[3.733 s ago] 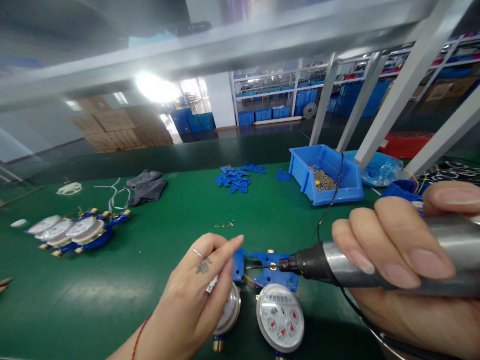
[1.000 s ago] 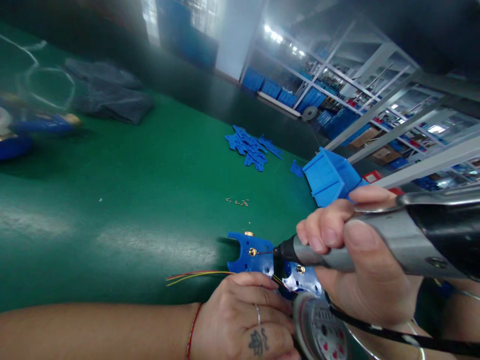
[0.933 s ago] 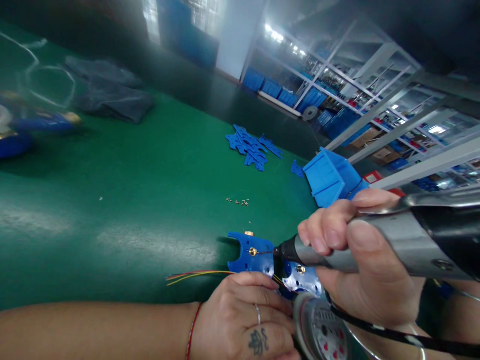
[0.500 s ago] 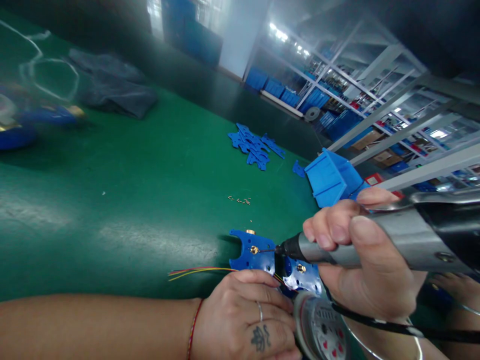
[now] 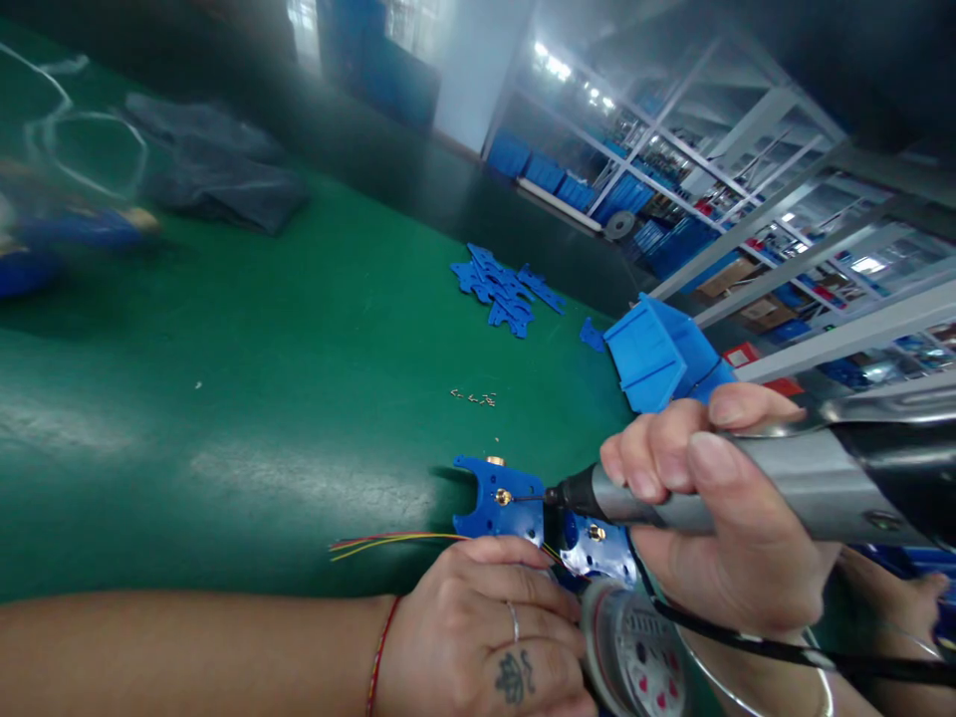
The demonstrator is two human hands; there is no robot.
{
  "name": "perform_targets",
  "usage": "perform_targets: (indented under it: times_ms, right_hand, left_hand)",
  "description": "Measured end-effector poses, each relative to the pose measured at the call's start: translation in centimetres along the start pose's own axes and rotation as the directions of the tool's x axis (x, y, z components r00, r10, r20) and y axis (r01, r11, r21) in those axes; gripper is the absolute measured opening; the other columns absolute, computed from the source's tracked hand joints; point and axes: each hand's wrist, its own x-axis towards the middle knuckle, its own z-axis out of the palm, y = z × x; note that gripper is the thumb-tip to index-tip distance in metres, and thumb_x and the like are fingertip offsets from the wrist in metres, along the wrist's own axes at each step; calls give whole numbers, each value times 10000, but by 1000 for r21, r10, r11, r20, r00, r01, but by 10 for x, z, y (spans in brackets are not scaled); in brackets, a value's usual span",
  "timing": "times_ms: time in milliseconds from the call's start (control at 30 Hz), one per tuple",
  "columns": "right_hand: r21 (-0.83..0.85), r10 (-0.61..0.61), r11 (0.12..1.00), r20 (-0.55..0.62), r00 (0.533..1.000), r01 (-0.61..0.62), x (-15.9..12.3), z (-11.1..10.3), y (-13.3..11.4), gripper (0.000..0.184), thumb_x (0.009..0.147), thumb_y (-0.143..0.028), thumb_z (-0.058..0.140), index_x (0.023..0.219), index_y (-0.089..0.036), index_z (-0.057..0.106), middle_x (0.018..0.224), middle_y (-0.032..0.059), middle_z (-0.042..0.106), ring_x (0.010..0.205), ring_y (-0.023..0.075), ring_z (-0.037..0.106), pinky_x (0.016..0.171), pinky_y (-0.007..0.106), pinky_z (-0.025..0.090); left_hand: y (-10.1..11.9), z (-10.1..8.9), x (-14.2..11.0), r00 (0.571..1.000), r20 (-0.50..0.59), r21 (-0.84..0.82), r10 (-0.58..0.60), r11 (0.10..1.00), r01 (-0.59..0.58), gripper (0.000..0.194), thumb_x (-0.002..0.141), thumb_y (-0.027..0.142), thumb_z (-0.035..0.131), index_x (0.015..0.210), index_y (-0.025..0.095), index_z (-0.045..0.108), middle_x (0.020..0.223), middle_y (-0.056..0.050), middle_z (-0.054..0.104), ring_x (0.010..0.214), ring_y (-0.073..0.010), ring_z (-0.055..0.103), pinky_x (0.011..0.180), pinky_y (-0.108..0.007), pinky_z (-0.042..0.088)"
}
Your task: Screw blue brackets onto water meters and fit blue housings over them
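My right hand (image 5: 732, 498) grips a grey and black electric screwdriver (image 5: 792, 478), its thin bit reaching left to a brass-coloured fitting (image 5: 503, 497) on a blue notched plate (image 5: 485, 513). My left hand (image 5: 485, 627) is closed over the lower edge of that blue assembly; its fingertips are partly hidden. Red and yellow wires (image 5: 388, 540) stick out leftward from under this hand. A second blue plate (image 5: 601, 553) with a brass fitting lies below the screwdriver's nose. Beside my left fingers stands a round clear container (image 5: 634, 652) with red heart marks.
Small screws (image 5: 474, 398) lie scattered on the green table (image 5: 321, 349), with a pile of blue plates (image 5: 497, 289) behind them. A blue bin (image 5: 649, 354) stands at the right. Dark cloth (image 5: 224, 179) lies at upper left. Another person's hand (image 5: 896, 597) shows at far right.
The view has shifted very slightly. The screwdriver bit stays at the same brass fitting, and both my hands keep their hold. The other person's hand at far right has moved.
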Motion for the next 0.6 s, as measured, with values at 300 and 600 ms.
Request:
perform_targets:
  times_ms: [300, 600]
  right_hand:
    - [41, 6, 999, 160, 987, -13, 0, -2, -1, 226, 807, -209, 709, 821, -204, 483, 573, -80, 471, 485, 71, 468, 472, 218, 411]
    - [114, -78, 992, 302, 950, 45, 3, -19, -4, 218, 837, -212, 599, 1049, -257, 575, 563, -45, 412, 476, 108, 421, 468, 267, 390]
  left_hand:
    - [2, -2, 1, 1000, 2, 6, 1, 1000, -1, 164, 901, 232, 529, 778, 161, 611, 804, 40, 734, 866, -82, 673, 1000, -205, 416]
    - [7, 5, -2, 998, -15, -52, -57, 997, 56, 112, 880, 227, 571, 793, 163, 603, 805, 38, 729, 884, -80, 666, 1003, -218, 403]
